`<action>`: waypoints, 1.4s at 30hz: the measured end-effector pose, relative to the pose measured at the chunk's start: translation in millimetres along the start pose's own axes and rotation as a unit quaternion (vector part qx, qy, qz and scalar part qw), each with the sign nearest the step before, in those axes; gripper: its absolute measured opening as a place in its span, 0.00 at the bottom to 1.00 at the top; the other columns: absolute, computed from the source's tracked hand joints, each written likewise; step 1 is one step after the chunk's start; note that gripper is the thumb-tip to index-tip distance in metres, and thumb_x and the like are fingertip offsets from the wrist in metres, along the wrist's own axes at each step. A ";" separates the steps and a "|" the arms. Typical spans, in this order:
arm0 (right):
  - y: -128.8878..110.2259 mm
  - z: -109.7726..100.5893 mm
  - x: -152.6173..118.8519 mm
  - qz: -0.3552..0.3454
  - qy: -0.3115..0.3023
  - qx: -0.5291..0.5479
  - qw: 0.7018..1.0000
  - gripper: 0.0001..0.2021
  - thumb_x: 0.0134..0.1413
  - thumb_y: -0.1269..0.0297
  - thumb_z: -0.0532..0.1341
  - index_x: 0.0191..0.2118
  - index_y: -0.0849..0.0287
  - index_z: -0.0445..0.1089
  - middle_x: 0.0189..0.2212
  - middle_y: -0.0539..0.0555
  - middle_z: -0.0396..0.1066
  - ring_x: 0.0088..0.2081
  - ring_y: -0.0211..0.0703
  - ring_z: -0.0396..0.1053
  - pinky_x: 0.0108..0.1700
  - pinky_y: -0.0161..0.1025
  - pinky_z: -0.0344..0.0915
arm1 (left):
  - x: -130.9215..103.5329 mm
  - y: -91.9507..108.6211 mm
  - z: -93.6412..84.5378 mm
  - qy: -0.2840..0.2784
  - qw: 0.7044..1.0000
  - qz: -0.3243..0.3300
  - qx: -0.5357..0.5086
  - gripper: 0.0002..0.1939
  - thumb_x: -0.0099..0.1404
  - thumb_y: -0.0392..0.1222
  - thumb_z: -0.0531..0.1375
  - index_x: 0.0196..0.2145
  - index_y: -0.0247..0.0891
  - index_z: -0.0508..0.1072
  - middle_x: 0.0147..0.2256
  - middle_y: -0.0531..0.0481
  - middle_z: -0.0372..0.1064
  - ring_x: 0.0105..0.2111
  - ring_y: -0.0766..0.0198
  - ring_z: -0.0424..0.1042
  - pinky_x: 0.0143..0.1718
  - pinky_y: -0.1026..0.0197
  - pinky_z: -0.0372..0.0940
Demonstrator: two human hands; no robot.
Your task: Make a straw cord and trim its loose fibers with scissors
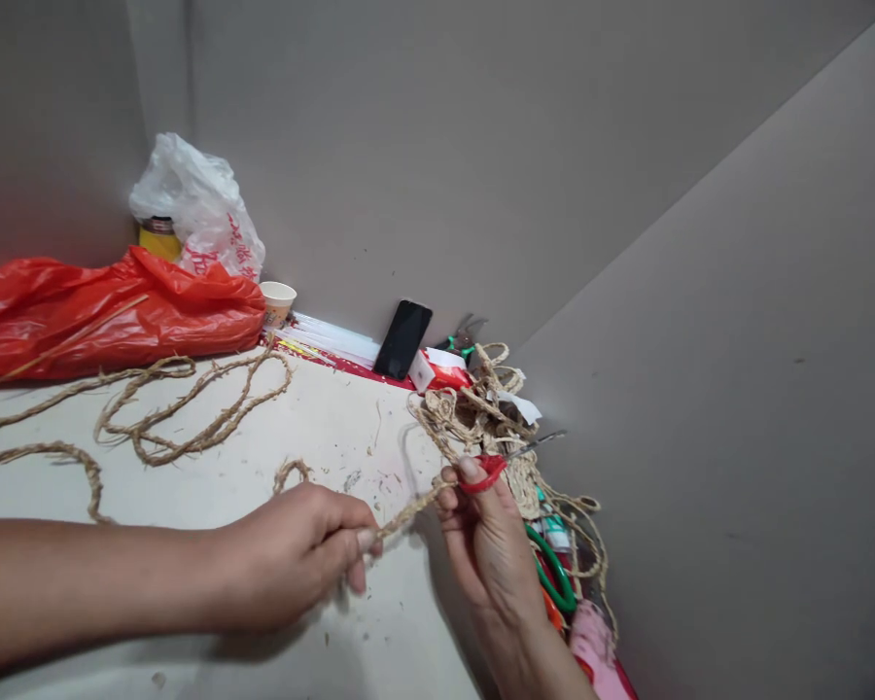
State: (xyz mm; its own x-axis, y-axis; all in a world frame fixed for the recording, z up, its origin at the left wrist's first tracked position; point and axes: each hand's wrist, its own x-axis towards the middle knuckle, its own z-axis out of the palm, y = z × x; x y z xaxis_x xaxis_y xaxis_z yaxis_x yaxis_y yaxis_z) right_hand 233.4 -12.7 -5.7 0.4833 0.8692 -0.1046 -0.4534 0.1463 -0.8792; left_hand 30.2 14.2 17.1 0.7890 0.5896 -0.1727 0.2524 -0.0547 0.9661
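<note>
My left hand (298, 554) is closed around a twisted straw rope (410, 509), thumb and fingers pinching it. A short stretch of the rope runs taut from there to my right hand (490, 544), whose thumb and fingertips grip it. Red-handled scissors (490, 472) are also in my right hand, their metal blades pointing away to the right. Behind that hand lies a heap of straw rope (473, 413). More rope lies in loose loops (190, 428) on the white table (350, 418) at the left.
A red plastic bag (117, 316) lies at the back left, below a white plastic bag (190, 194) and near a paper cup (277, 303). A black phone (403, 338) leans against the grey wall (408, 146). Green-handled pliers (461, 342) and a green ring-shaped handle (554, 574) sit along the right.
</note>
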 end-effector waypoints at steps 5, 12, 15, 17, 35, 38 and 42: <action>-2.6 -1.9 0.2 -0.032 0.013 -0.002 0.999 0.14 0.36 0.64 0.73 0.27 0.59 0.67 0.21 0.43 0.68 0.19 0.27 0.64 0.22 0.24 0.64 | 1.2 -0.9 -3.4 0.054 0.994 0.055 0.074 0.14 0.63 0.45 0.52 0.29 0.36 0.74 0.23 0.51 0.64 0.24 0.67 0.60 0.28 0.65 0.55; 8.9 -12.0 16.4 0.057 -0.051 -0.134 0.988 0.18 0.35 0.56 0.73 0.29 0.62 0.69 0.22 0.48 0.71 0.19 0.33 0.67 0.20 0.29 0.65 | 11.9 -16.5 4.7 -0.014 0.946 -0.104 -0.308 0.14 0.60 0.45 0.56 0.40 0.35 0.70 0.18 0.59 0.59 0.12 0.76 0.41 0.14 0.67 0.35; 5.2 -20.2 23.6 0.052 -0.054 -0.236 0.969 0.22 0.38 0.49 0.70 0.30 0.62 0.68 0.27 0.54 0.74 0.21 0.37 0.70 0.20 0.31 0.63 | 15.0 -19.4 2.2 0.031 0.941 -0.080 -0.327 0.13 0.60 0.46 0.57 0.38 0.34 0.70 0.19 0.58 0.61 0.12 0.77 0.41 0.13 0.66 0.35; -2.3 -25.1 23.6 0.007 -0.068 -0.302 0.951 0.21 0.43 0.46 0.66 0.28 0.62 0.68 0.25 0.54 0.73 0.21 0.37 0.68 0.21 0.31 0.61 | 16.4 -20.5 0.1 0.045 0.942 -0.071 -0.326 0.13 0.60 0.48 0.58 0.34 0.33 0.70 0.19 0.58 0.61 0.11 0.78 0.41 0.13 0.66 0.35; -23.7 -12.7 -21.7 -0.210 -0.278 -0.757 0.553 0.10 0.47 0.59 0.57 0.22 0.57 0.61 0.18 0.48 0.65 0.20 0.35 0.58 0.25 0.34 0.46 | 18.6 -30.2 1.3 0.116 0.967 -0.013 -0.227 0.15 0.61 0.47 0.59 0.37 0.33 0.77 0.21 0.53 0.66 0.19 0.74 0.55 0.23 0.67 0.50; -23.8 -11.2 -23.2 -0.216 -0.284 -0.763 0.539 0.11 0.48 0.58 0.57 0.23 0.58 0.63 0.19 0.49 0.67 0.20 0.35 0.60 0.25 0.34 0.45 | 17.7 -28.7 1.7 0.126 0.971 -0.006 -0.201 0.14 0.61 0.47 0.59 0.31 0.32 0.76 0.22 0.51 0.67 0.22 0.71 0.59 0.29 0.65 0.55; -22.7 -10.1 -25.6 -0.217 -0.292 -0.770 0.525 0.12 0.49 0.58 0.57 0.21 0.58 0.61 0.17 0.49 0.66 0.18 0.34 0.58 0.25 0.34 0.43 | 17.8 -28.1 1.6 0.124 0.973 -0.006 -0.197 0.15 0.60 0.46 0.59 0.24 0.32 0.73 0.21 0.51 0.66 0.22 0.71 0.59 0.28 0.64 0.55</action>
State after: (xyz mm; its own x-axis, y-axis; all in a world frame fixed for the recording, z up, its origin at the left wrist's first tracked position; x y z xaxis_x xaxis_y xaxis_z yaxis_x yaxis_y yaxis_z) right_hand 238.9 -43.1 12.2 -0.2244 0.9742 0.0257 0.9637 0.2257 -0.1428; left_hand 38.0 25.0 -13.5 0.6158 0.7671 -0.1799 -0.0114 0.2370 0.9715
